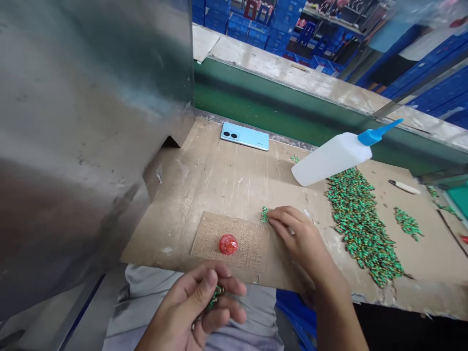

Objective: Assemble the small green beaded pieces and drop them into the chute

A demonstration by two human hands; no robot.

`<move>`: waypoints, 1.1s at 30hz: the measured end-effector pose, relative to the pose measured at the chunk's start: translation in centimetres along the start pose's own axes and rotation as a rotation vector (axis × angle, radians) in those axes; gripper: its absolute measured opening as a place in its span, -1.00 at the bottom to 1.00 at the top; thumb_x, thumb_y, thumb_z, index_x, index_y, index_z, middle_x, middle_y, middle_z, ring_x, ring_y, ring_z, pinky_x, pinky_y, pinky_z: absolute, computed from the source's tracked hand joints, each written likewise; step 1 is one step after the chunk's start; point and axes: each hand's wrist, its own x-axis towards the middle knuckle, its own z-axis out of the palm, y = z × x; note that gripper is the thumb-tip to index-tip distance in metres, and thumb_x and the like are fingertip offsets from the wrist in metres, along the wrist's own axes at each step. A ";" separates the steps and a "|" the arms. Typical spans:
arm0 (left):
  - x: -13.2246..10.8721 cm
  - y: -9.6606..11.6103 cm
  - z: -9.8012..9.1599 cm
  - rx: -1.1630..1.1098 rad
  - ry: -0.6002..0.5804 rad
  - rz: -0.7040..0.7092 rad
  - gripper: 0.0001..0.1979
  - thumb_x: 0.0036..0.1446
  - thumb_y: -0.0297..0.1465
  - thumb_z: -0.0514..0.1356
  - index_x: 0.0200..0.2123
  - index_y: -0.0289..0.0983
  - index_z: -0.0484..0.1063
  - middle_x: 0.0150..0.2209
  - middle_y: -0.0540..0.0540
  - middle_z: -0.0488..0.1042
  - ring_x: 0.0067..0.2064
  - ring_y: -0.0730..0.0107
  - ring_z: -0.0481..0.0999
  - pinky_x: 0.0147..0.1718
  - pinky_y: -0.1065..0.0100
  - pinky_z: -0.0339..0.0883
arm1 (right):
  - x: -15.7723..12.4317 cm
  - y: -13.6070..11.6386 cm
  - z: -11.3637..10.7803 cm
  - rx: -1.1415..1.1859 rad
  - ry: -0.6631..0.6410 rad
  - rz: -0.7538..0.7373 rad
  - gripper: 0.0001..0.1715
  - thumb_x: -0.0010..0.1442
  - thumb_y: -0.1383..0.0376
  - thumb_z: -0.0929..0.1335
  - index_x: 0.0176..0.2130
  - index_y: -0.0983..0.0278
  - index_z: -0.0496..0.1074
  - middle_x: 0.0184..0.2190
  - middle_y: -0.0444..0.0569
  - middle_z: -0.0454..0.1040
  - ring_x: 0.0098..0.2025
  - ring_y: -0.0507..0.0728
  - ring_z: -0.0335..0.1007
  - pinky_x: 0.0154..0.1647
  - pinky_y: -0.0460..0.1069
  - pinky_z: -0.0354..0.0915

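Two hands | left hand (188, 309) clenching green beads (216, 296) | right hand (300, 239) half-open, touching beads (263, 215)

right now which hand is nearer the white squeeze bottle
Right. The right hand rests on the board below the white squeeze bottle; the left hand, lower down, is farther.

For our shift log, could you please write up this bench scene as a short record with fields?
left hand: holds small green-and-gold beaded pieces
right hand: fingertips at a small green beaded cluster
surface: tan cardboard sheet
things: large heap of green-and-gold beaded pieces; white plastic squeeze bottle with blue nozzle; glossy red round lump on a brown textured mat
rest: pale blue smartphone; grey metal panel; blue plastic crates
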 end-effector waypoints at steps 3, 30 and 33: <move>0.4 -0.5 -0.4 -0.034 -0.063 0.072 -0.72 0.17 -0.21 0.50 -0.28 -0.32 0.63 -0.37 -0.09 0.65 -0.49 0.56 0.52 -0.49 0.56 0.35 | 0.7 0.7 -0.1 -0.012 -0.070 -0.056 -0.78 0.44 0.25 0.33 -0.18 0.17 0.59 -0.15 0.05 0.62 -0.08 0.26 0.57 0.03 0.20 0.46; 1.5 0.5 -0.7 0.013 -0.185 0.070 -0.83 0.19 -0.39 0.50 -0.34 -0.29 0.58 -0.41 -0.12 0.68 -0.59 0.72 0.23 -0.60 0.63 -0.02 | -2.3 -5.4 0.2 0.963 -0.038 0.127 -0.80 0.36 0.37 0.43 -0.32 0.19 0.42 -0.33 -0.10 0.56 -0.38 0.02 0.45 -0.42 -0.11 0.39; 1.5 0.5 -0.6 0.057 -0.209 0.049 -0.87 0.26 -0.33 0.45 -0.24 -0.25 0.63 -0.45 -0.07 0.63 -0.59 0.71 0.20 -0.59 0.60 -0.04 | -2.3 -5.5 0.4 1.052 -0.104 0.195 -0.84 0.39 0.33 0.42 -0.28 0.19 0.41 -0.35 -0.12 0.53 -0.42 0.01 0.38 -0.45 -0.12 0.34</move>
